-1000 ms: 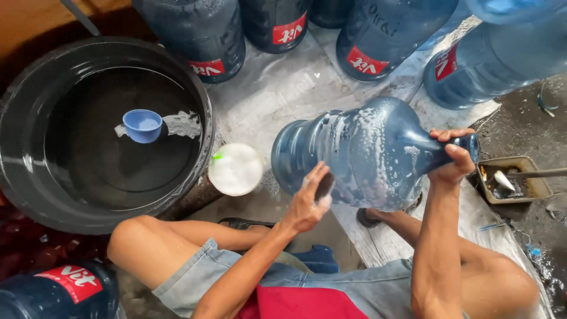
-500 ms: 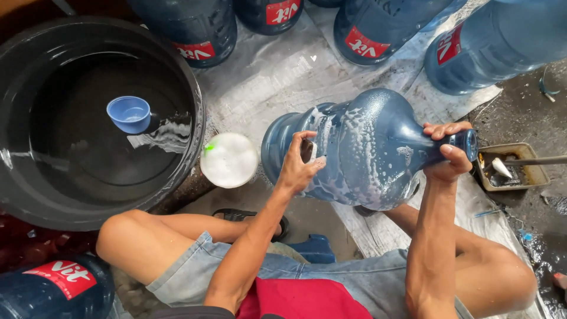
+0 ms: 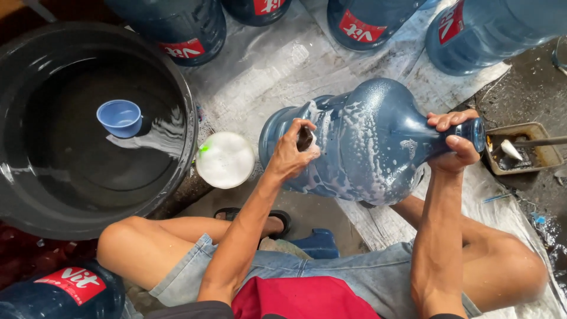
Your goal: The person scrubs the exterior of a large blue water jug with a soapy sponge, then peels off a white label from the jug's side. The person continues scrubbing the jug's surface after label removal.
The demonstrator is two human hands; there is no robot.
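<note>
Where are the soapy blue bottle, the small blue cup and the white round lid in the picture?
Soapy blue bottle point(image 3: 366, 142): head view, on its foamy side wall.
Small blue cup point(image 3: 120, 117): head view, on its inside, floating in the black tub.
White round lid point(image 3: 225, 159): head view, on its top middle.

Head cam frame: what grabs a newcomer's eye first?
The big blue water jug lying on its side at centre, streaked with soap foam. The right hand grips its neck while the left hand presses a dark scrubber against its body. At left, a wide black tub of water with a small blue cup floating in it, and a foamy white bowl beside it.
</note>
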